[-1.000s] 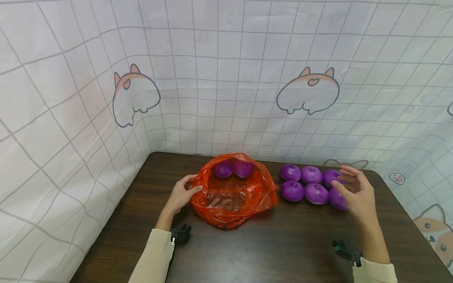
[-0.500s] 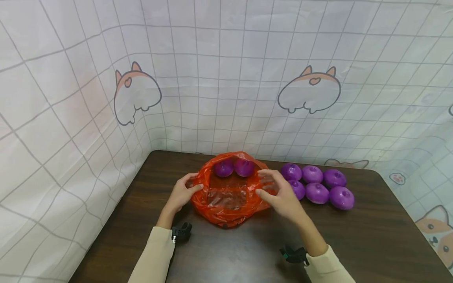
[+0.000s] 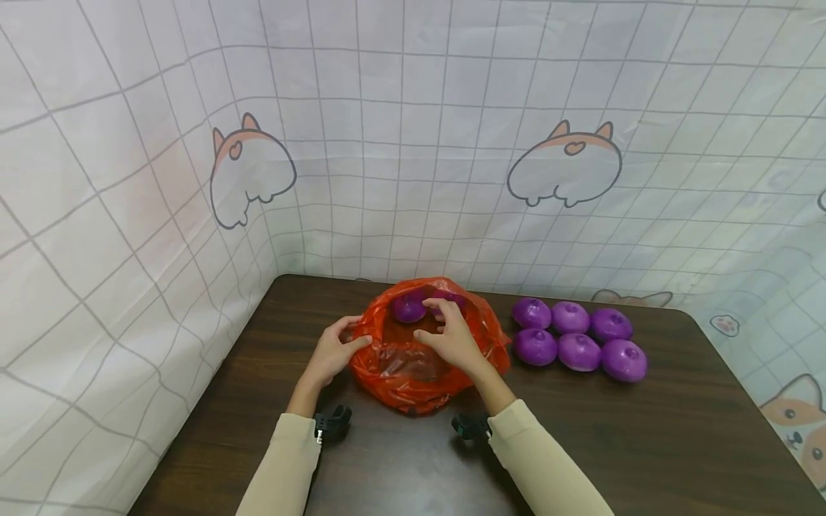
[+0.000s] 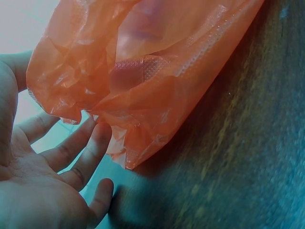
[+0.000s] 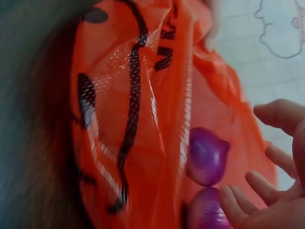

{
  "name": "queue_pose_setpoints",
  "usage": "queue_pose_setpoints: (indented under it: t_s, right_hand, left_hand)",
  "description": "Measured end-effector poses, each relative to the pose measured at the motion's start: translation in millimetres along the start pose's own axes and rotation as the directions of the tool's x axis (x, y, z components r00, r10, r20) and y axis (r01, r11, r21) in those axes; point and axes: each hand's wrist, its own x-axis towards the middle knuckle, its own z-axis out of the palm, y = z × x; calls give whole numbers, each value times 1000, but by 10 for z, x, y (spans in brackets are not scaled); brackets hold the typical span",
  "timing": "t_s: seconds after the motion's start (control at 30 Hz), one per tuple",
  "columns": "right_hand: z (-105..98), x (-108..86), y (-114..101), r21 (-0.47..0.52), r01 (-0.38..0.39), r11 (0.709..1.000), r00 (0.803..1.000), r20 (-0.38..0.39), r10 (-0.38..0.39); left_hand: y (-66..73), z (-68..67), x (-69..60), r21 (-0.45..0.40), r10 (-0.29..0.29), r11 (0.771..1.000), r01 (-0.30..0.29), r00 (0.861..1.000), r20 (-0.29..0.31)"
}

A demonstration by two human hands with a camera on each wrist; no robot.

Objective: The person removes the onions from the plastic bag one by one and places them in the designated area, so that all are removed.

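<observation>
An orange-red plastic bag (image 3: 403, 390) stands with its mouth wide on the dark table. Two purple onions show inside it; one purple onion (image 3: 409, 309) is plain, while the right hand partly covers the other. My left hand (image 3: 330, 356) holds the bag's left rim, thumb over the inner side and fingers against the outside. My right hand (image 3: 454, 340) is over the bag's mouth with fingers spread and nothing between them. In the right wrist view its fingers are near a purple onion (image 5: 208, 156) in the bag.
Right of the bag, several purple onions (image 3: 578, 352) sit in two rows on the table (image 3: 645, 437). A gridded cloth (image 3: 413, 165) with cartoon prints hangs behind and at the sides. Each wrist wears a black camera mount (image 3: 333, 423).
My right hand has moved left from the rightmost onions to above the bag's mouth, its fingers staying spread. The left hand keeps its place on the rim.
</observation>
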Motion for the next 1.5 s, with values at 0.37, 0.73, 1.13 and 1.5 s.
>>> queue_pose_setpoints:
  t_s: [0.37, 0.73, 1.13, 1.5]
  right_hand:
    - [235, 342, 40, -136, -91, 987, 995, -56, 84]
    - [330, 553, 94, -260, -185, 948, 983, -36, 182]
    - [348, 588, 137, -311, -182, 933, 983, -22, 184]
    - [270, 463, 145, -358, -82, 930, 989, 83, 119]
  left_hand:
    - [-11, 7, -2, -2, -3, 1000, 3, 1000, 0]
    - [0, 5, -10, -7, -8, 1000, 8, 1000, 0]
    - [25, 16, -27, -2, -7, 1000, 7, 1000, -6]
    - [-7, 6, -10, 13, -1, 1000, 1, 1000, -4]
